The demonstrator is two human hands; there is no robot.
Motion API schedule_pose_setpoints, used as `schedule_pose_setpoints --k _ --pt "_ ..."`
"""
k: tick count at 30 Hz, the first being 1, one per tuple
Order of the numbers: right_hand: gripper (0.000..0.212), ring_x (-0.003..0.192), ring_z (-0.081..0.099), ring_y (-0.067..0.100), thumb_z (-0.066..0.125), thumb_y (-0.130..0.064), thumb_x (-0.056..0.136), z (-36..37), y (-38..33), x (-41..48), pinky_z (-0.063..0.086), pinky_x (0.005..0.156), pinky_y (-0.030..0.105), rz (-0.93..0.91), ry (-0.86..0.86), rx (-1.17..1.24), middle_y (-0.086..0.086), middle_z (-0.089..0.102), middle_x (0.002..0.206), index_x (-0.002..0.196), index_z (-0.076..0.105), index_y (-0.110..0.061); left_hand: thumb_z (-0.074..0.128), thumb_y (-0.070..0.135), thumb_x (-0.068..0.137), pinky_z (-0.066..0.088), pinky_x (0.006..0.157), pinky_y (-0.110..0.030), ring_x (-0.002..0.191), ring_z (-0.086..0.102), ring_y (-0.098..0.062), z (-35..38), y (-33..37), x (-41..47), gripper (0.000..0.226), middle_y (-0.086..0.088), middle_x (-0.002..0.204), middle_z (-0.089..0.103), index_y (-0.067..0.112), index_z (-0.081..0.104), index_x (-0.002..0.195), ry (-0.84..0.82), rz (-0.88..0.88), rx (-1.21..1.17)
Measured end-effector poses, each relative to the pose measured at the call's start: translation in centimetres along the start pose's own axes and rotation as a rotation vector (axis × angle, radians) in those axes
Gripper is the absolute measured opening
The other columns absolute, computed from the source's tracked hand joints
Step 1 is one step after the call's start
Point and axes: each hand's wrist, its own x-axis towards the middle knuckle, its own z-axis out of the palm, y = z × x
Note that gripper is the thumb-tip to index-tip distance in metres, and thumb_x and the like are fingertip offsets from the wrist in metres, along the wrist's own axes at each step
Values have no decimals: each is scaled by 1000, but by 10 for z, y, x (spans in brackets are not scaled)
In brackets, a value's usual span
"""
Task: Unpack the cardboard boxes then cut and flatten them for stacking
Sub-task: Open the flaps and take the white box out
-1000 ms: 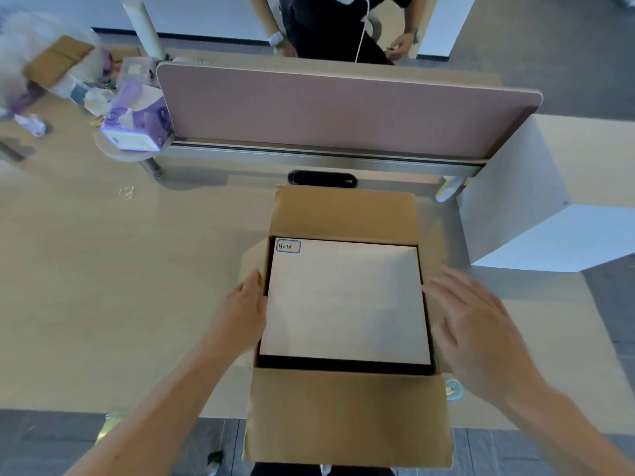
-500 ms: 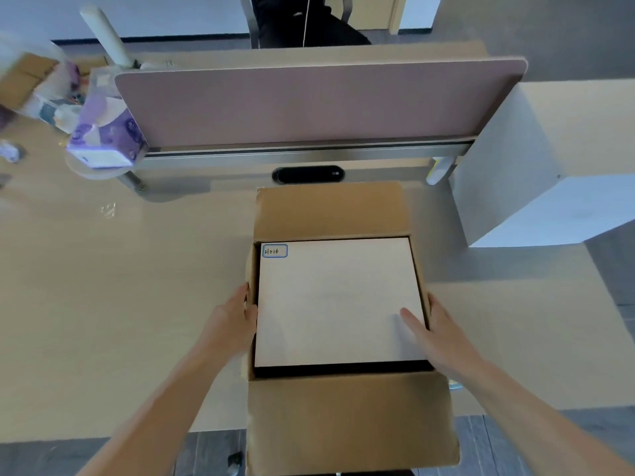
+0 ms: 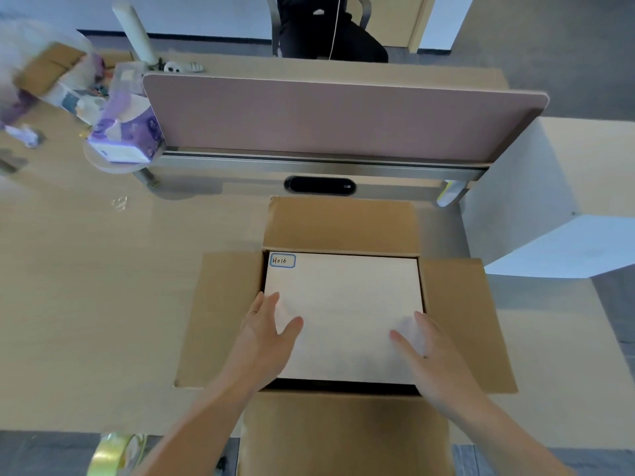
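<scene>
Cardboard box (image 3: 343,221): location and condition?

Upright on the wooden desk (image 3: 86,286), at the near edge, in front of the pink divider panel (image 3: 326,115). All four top flaps are folded outward. A pale flat board (image 3: 343,304) lies inside and fills the opening. A blue-bordered label (image 3: 282,261) reading "H016" sits at its far left corner.

Hand pose?

Both forearms reach in from the near side, palms down. The left hand (image 3: 268,331) lies on the board's left edge, fingers straight, thumb spread toward the middle, grasping nothing. The right hand (image 3: 426,352) is over the board's right side, fingers extended and apart, gripping nothing. Its fingertips are blurred, so contact cannot be confirmed.

Surroundings?

A purple tissue pack (image 3: 127,132) sits at the panel's left end. A white cabinet (image 3: 549,207) stands at the desk's right.
</scene>
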Motion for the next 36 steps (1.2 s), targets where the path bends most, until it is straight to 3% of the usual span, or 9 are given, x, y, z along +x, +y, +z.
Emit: schedule_pose_setpoints --k 5,9,14,18,23,26,29,36 --pt "80 153 14 8 50 -56 98 5 -9 11 17 120 30 47 32 124 -11 16 166 161 16 -19 57 47 100 15 123 -33 156 5 -6 5 7 4 75 11 170 10 28 20 162 -39 -36 -60" --pt "78 150 25 15 55 -53 97 2 -17 25 24 116 31 79 43 176 -3 23 164 159 24 -18 63 53 94 26 123 -41 153 24 -15 0 15 18 82 8 169 18 31 21 161 -47 -80 -167" --pt "75 141 36 21 58 -52 95 3 -21 33 33 103 32 120 46 211 0 26 160 156 23 -27 66 50 93 32 118 -38 148 34 -18 -7 15 33 85 4 165 30 28 21 162 -69 -82 -100" --pt "83 139 37 20 66 -54 89 9 -22 37 37 99 34 125 74 240 -4 24 159 156 19 -37 68 46 92 38 95 -29 138 44 -20 -5 20 38 87 0 160 35 30 19 162 -66 -84 -10" --pt "77 138 37 13 69 -57 86 -3 -18 33 39 102 34 120 88 317 -11 35 156 152 33 -38 70 40 92 40 84 -36 123 47 -20 -11 21 40 73 2 154 41 36 33 155 49 -138 -153" --pt "67 132 38 8 68 -56 88 -11 -16 31 39 101 35 107 63 400 -10 38 154 147 41 -39 69 39 93 41 83 -36 129 48 -22 -20 21 37 67 1 153 44 38 38 152 86 -130 -134" --pt "67 144 32 11 67 -54 89 -16 -21 32 36 104 35 88 2 478 -7 35 158 149 39 -39 68 38 94 41 78 -33 130 49 -22 -28 25 35 67 1 150 47 37 38 154 105 -98 -42" --pt "83 150 22 16 65 -59 88 -20 -43 43 25 109 36 89 -204 562 -12 21 165 157 26 -34 67 36 95 42 79 -34 130 48 -21 -37 22 41 62 2 151 46 37 41 152 104 -110 -67"
